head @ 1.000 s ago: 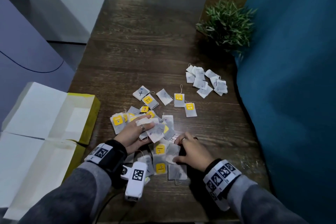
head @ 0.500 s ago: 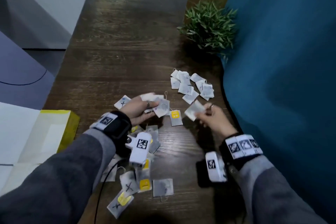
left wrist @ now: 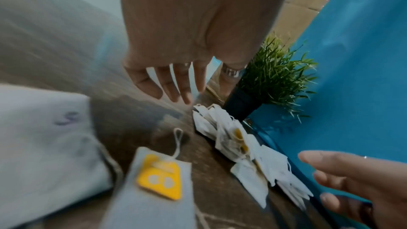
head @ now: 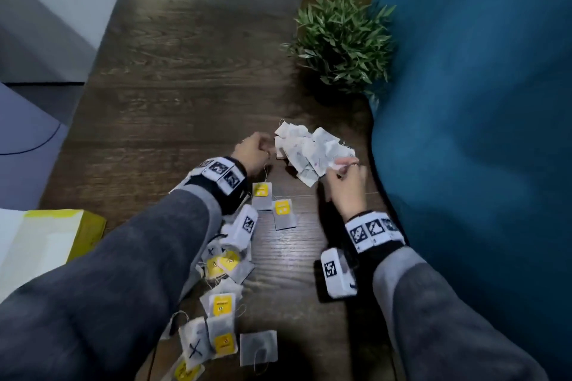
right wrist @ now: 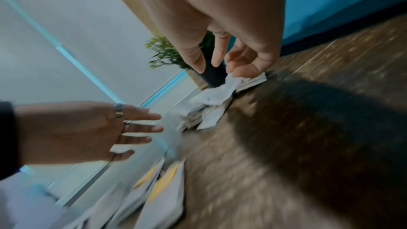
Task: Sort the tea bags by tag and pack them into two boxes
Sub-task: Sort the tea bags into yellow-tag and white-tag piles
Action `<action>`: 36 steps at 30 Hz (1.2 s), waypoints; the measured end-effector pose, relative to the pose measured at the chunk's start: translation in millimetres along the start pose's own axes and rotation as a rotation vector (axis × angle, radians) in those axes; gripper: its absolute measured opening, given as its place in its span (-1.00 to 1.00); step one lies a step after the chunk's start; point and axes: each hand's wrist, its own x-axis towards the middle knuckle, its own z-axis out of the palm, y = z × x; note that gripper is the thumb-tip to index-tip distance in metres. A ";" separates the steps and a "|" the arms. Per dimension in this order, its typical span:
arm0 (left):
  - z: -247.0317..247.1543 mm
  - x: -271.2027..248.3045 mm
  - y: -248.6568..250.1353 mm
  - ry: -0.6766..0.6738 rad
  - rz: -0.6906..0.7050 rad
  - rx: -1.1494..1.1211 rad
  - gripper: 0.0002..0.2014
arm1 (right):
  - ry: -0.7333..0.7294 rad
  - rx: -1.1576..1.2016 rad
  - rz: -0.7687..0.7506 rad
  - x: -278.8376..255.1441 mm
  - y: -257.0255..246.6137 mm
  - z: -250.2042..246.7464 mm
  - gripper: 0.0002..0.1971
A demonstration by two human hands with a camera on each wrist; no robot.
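Note:
A heap of white-tagged tea bags (head: 306,148) (left wrist: 233,138) (right wrist: 211,100) lies at the table's far right. My left hand (head: 255,150) (left wrist: 171,90) hovers at its left edge with straight fingers and holds nothing. At the heap's right edge my right hand (head: 342,165) (right wrist: 220,62) touches the top bag with its fingertips, the thumb standing apart. Two yellow-tagged bags (head: 261,195) (head: 283,210) lie just behind my left wrist. A mixed scatter of yellow-tagged and X-marked bags (head: 219,303) sits nearer me, partly hidden under my left forearm.
An open box with yellow sides (head: 89,226) stands at the left table edge. A small potted plant (head: 340,40) is just beyond the white heap. A blue wall (head: 464,133) runs along the table's right side. Bare dark wood lies beyond my left hand.
Both hands have travelled from the near scatter to the far white heap. The bags my left hand carried are out of it; the right hand's bag now lies on the heap.

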 end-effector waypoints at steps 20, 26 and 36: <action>-31.6 -92.2 -36.4 -0.034 0.146 -0.258 -0.84 | -0.260 0.004 -0.288 -76.0 -4.4 6.9 -0.71; -48.3 -134.4 -41.0 -0.225 -0.131 -1.504 -0.83 | -0.164 0.214 -0.415 -103.4 -13.6 -7.5 -0.47; -52.0 -164.9 -54.8 -0.451 -0.274 -1.735 -0.42 | -0.287 0.232 -0.383 -136.4 -26.7 3.6 -0.70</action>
